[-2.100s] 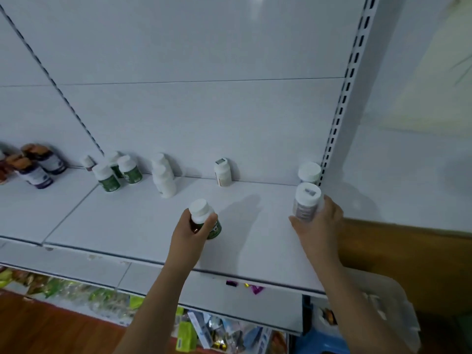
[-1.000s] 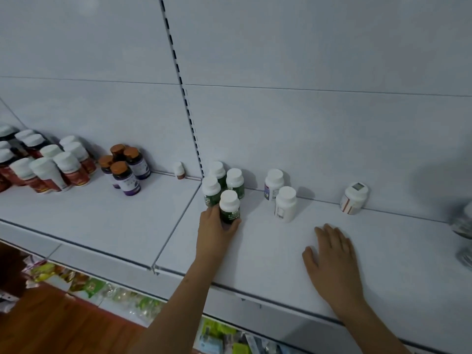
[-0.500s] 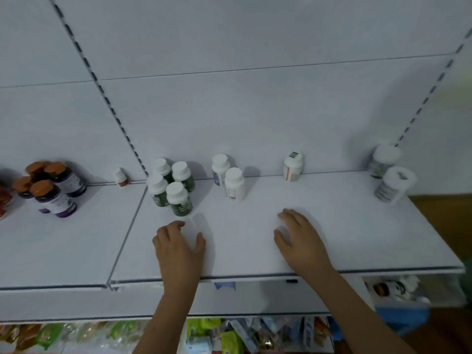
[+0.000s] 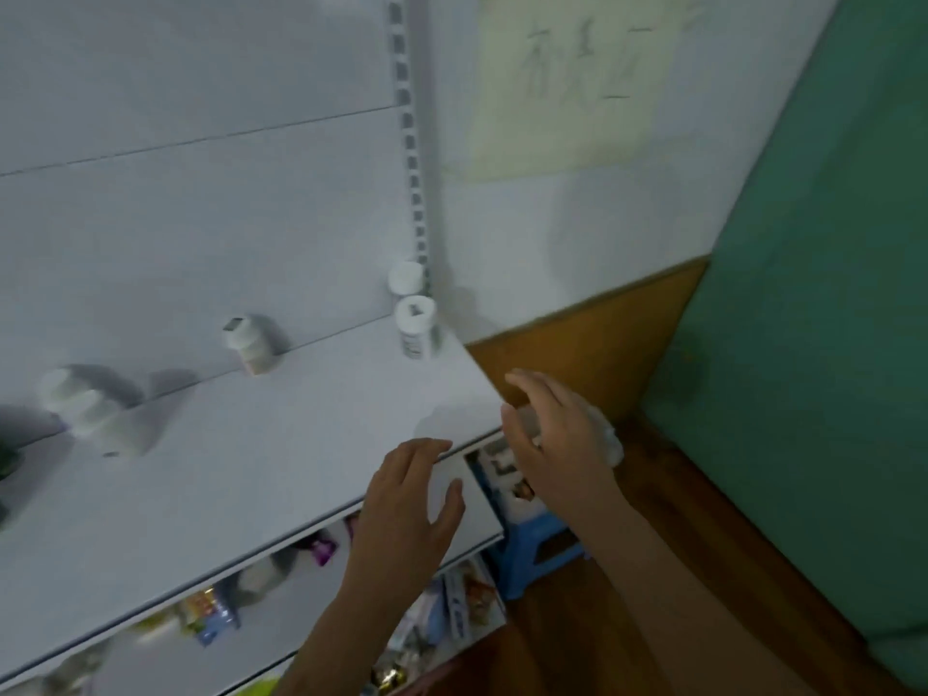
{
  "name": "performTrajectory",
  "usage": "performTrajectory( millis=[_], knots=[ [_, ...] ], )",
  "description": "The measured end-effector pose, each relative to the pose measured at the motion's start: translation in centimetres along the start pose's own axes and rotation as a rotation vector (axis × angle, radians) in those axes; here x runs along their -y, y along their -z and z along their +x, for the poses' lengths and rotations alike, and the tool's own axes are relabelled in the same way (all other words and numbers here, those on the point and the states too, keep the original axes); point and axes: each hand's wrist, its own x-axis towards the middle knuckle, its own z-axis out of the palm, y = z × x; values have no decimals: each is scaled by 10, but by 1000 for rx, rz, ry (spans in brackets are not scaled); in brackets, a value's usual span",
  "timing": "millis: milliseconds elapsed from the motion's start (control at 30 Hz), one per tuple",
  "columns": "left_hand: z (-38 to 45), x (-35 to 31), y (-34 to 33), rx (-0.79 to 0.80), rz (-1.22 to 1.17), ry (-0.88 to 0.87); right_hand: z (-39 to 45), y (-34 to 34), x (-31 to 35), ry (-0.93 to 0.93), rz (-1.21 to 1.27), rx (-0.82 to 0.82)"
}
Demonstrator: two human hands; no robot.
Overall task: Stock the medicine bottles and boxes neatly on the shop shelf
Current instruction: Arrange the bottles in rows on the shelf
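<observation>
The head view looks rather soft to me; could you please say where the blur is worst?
Head view: heaviest motion smear on the white bottles at far left; the bottle by the upright is sharper; both hands, left hand and right hand, are slightly soft; lighting is dim, without glare.

Shelf (image 4: 241, 469) front bare (bottles (image 4: 414, 326) crowd back).

Dim, soft shadows, bottles (image 4: 95, 414) blurred (motion), edges warped
</observation>
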Motion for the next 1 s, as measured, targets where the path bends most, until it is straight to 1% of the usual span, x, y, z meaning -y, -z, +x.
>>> performTrajectory(
  millis=[67, 167, 267, 400, 500, 633, 900, 1000],
  knots=[
    [9, -33, -34, 71, -1, -72, -9, 38, -38, -73, -48, -3],
    [18, -77, -85, 162, -31, -124, -26, 88, -91, -131, -101, -30],
    [22, -106, -132, 228, -60, -131, -40, 122, -132, -187, -133, -36],
    [25, -120, -179, 307, -47, -107, -48, 145, -175, -228, -149, -5],
    [35, -116, -201, 347, -55, -53, -39, 147, -201, -225, -158, 41],
    [66, -97, -229, 362, -37, -3, -4, 137, -233, -195, -180, 108],
    [151, -50, -300, 343, -78, 185, 99, 96, -299, -145, -218, 310],
    [179, -35, -319, 331, -92, 298, 143, 86, -316, -117, -240, 379]
  ],
)
